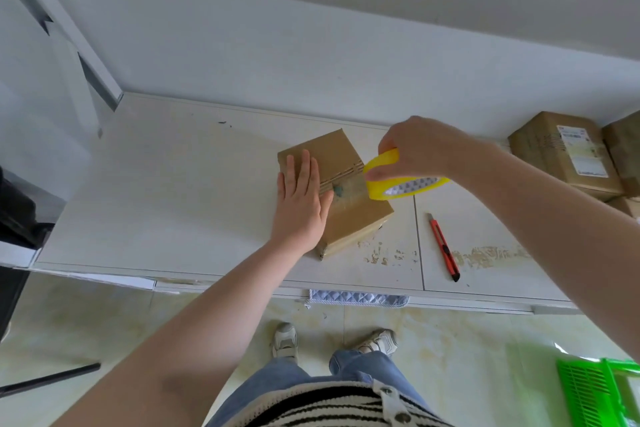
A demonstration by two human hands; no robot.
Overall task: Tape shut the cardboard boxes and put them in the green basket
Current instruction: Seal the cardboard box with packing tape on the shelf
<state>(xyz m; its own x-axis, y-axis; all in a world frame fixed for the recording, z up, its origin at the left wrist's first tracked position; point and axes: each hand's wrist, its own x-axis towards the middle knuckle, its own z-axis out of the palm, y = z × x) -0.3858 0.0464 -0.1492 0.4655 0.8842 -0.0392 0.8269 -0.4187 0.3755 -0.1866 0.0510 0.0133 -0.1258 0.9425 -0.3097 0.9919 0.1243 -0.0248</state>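
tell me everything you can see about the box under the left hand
The cardboard box is plain brown, closed, lying flat and turned at an angle on the white table. A strip of clear tape runs across its top seam. The left hand presses flat on its top; the right hand holds the yellow tape roll at its right edge.

- Both arms bare to the frame edge; no sleeves, watch or jewellery visible on the left hand (300, 198) or right hand (420, 147).
- Knit top (332, 406): cream with black horizontal stripes, small metal fitting near the hem.
- Trousers (360, 366): light blue denim, wide-legged.
- Shoes (284, 340): pale grey-and-white trainers, laced.
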